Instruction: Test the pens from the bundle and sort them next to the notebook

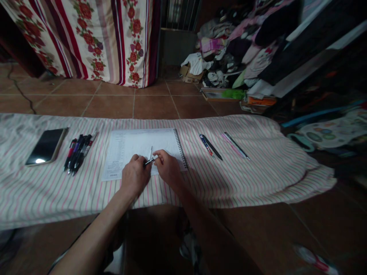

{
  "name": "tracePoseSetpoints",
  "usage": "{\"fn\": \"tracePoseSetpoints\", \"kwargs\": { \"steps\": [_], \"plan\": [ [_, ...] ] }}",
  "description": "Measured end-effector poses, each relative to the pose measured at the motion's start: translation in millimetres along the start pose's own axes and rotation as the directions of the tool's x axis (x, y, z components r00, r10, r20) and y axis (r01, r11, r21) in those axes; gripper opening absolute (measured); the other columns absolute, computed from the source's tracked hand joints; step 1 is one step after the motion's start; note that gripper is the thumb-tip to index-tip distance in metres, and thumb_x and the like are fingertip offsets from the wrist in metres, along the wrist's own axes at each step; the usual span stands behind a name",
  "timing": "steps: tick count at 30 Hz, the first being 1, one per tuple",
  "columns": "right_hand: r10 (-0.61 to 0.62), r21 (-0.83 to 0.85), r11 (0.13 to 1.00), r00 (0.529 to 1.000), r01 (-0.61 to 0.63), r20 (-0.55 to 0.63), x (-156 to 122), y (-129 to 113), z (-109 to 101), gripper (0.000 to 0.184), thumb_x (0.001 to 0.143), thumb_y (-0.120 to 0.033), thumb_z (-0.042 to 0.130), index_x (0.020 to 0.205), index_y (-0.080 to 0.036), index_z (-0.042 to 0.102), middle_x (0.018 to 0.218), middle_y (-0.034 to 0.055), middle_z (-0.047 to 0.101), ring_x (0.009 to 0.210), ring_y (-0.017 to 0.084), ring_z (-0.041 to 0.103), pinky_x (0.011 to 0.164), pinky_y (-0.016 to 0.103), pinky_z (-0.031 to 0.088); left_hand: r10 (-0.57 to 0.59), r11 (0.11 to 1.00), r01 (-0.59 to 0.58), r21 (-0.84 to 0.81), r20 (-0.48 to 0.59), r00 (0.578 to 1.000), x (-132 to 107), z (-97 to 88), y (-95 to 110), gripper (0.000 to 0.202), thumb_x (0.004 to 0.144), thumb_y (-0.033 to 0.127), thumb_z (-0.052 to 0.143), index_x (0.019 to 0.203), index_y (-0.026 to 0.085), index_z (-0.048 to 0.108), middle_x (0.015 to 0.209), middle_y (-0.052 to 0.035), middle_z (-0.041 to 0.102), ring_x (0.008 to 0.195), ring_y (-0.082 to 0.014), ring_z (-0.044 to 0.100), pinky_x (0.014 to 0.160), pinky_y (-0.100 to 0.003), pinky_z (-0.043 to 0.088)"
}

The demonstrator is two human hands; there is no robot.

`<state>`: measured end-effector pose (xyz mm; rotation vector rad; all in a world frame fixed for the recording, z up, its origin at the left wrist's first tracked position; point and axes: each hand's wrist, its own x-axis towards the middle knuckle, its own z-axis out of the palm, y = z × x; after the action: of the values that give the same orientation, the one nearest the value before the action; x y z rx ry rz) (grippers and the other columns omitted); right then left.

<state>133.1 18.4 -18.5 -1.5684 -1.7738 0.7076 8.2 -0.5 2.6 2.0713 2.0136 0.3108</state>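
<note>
Both of my hands meet over a spiral-bound notebook that lies open on a striped cloth. My left hand is closed around the dark barrel of a pen. My right hand pinches the pen's light-coloured end with its fingertips. A thin light piece, perhaps the refill, sticks up from the pen between the hands. The pen sits just above the lower part of the page.
A phone lies at the cloth's left, with several pens beside it. Two pens and two more lie right of the notebook. A floral sheet hangs behind; clothes are piled at the back right.
</note>
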Motion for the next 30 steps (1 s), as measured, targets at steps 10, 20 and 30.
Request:
{"fn": "tracePoseSetpoints", "kwargs": {
  "steps": [10,20,30],
  "plan": [
    [0.015,0.036,0.999,1.0,-0.014,-0.018,2,-2,-1,0.026,0.077,-0.01,0.043,0.092,-0.018,0.063,0.08,0.0031,0.07,0.076,0.016,0.065,0.068,0.025,0.046,0.04,0.99,-0.048,0.133,0.064,0.997,-7,-7.4,13,0.026,0.088,0.025,0.036,0.09,0.013,0.059,0.087,-0.0105,0.059,0.072,-0.0222,0.062,0.056,-0.029,0.039],
    [0.076,0.197,0.978,0.996,-0.063,-0.057,3,0,-2,0.017,0.078,-0.016,0.045,0.088,-0.018,0.059,0.067,-0.0001,0.067,0.061,0.013,0.064,0.06,0.023,0.048,-0.001,0.999,0.0,0.047,0.036,0.999,1,-2.8,7,0.025,0.083,0.026,0.041,0.085,0.011,0.061,0.083,-0.0131,0.064,0.077,-0.0238,0.062,0.063,-0.03,0.04],
    [0.096,0.444,0.886,0.99,-0.132,0.103,6,4,1,0.017,0.076,-0.034,0.049,0.074,-0.018,0.055,0.05,-0.0053,0.051,0.041,0.008,0.047,0.04,0.018,0.036,0.01,0.972,-0.027,-0.235,-0.074,0.997,-5,-3.7,2,0.019,0.08,0.029,0.047,0.075,0.015,0.059,0.071,-0.0049,0.059,0.067,-0.018,0.056,0.06,-0.027,0.036]
  ]
}}
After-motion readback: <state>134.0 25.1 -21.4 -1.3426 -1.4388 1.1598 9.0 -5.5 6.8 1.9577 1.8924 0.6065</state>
